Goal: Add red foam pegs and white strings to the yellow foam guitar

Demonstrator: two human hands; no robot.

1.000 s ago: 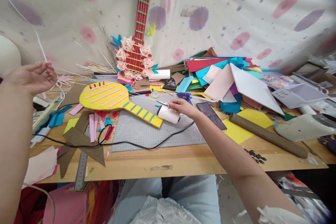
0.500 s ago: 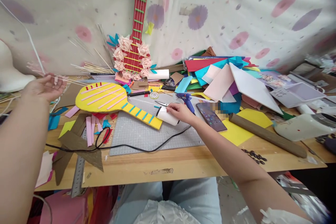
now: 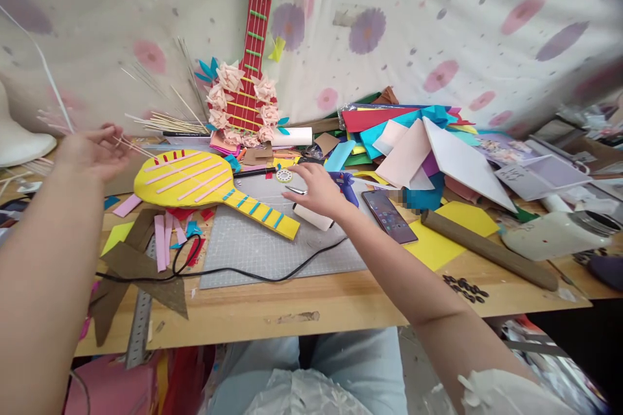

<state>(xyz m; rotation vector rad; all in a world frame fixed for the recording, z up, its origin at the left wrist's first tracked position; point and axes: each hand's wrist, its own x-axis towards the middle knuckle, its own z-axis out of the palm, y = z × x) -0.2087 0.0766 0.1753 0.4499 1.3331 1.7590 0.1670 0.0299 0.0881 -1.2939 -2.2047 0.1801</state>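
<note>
On my left, my left hand (image 3: 97,152) is pinched on thin pale threads (image 3: 141,147), which run to the edge of a yellow cardboard guitar (image 3: 165,185). The guitar lies flat with pink strips on its body and blue strips across its neck. My right hand (image 3: 318,191) hovers with fingers apart over the scissors (image 3: 294,190), whose pointed tips show just under the fingers; their handles are hidden. Below this hand lies a white roll (image 3: 311,216), partly covered. A small white dial-like disc (image 3: 284,176) is just beyond the fingertips.
A grey cutting mat (image 3: 233,266) lies under the guitar neck, with a black cable (image 3: 263,279) across it. To the right are a blue glue gun (image 3: 346,187), a phone (image 3: 388,217) and a brown tube (image 3: 487,249). A red flower-trimmed guitar (image 3: 256,32) stands behind.
My right hand has let go of the white roll and moved up and slightly left to the scissors, its fingers spreading. My left hand still holds the threads, slightly shifted.
</note>
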